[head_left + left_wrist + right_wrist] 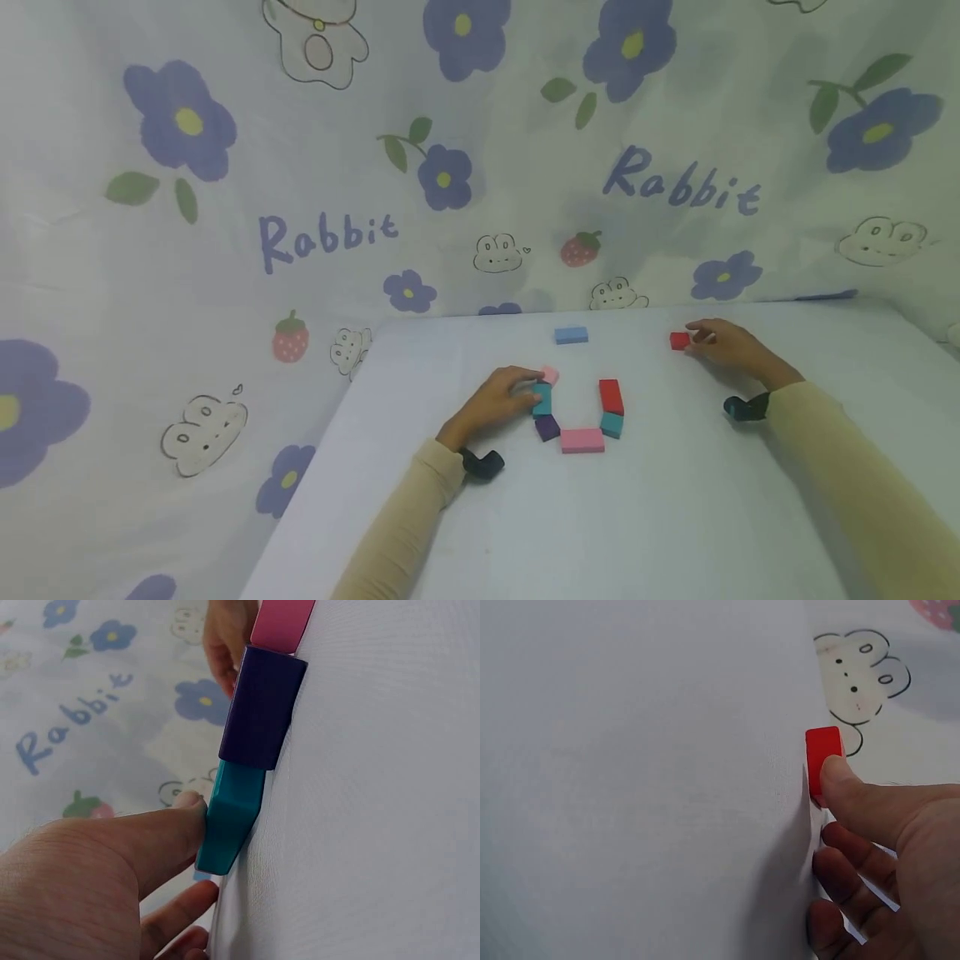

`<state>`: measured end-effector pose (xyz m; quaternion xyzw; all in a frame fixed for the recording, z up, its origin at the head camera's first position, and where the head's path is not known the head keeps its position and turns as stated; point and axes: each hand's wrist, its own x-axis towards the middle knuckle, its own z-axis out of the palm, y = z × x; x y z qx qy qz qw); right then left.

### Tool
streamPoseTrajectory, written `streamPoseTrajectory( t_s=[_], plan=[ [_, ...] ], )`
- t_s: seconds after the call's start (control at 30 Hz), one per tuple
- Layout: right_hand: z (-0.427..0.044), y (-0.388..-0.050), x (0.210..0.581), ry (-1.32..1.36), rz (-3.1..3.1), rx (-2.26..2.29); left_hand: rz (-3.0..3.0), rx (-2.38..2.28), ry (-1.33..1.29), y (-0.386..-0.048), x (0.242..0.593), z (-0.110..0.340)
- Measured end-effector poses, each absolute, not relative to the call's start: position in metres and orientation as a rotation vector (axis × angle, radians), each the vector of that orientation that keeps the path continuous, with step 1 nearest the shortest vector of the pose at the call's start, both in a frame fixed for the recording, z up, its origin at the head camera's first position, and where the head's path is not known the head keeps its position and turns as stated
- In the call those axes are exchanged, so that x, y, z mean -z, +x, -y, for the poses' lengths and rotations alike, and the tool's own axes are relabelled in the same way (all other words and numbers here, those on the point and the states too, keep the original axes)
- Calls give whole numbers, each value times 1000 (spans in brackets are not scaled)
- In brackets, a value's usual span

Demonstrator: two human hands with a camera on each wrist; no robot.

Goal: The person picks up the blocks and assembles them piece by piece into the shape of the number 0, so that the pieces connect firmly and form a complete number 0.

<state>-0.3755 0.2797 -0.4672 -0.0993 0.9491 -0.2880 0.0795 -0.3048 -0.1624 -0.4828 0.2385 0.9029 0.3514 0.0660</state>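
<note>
My left hand (497,402) lies beside a teal block (542,399) at the left of a U-shaped row. In the left wrist view its thumb touches the teal block (229,817), and the other fingers extend past it. The index fingertip reaches a small pink block (551,375) at the row's upper left end. Below the teal block is a dark purple block (547,427). At the back right, my right hand (723,343) pinches a small red block (679,341); the right wrist view shows the thumb on the red block's (823,746) face, its other fingers partly hidden.
A long pink block (582,441) forms the row's bottom. A small teal block (612,425) and a long red block (611,397) make its right side. Near the white table's (660,517) back edge lies a light blue block (572,335). Patterned cloth (322,167) hangs behind.
</note>
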Motion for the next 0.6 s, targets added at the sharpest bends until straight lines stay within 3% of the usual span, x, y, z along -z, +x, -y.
streamPoseTrajectory(
  t_s=[0.6],
  plan=[
    [-283, -365, 457, -264, -2810, 933, -2766, -1025, 761, -300, 477, 161]
  ],
)
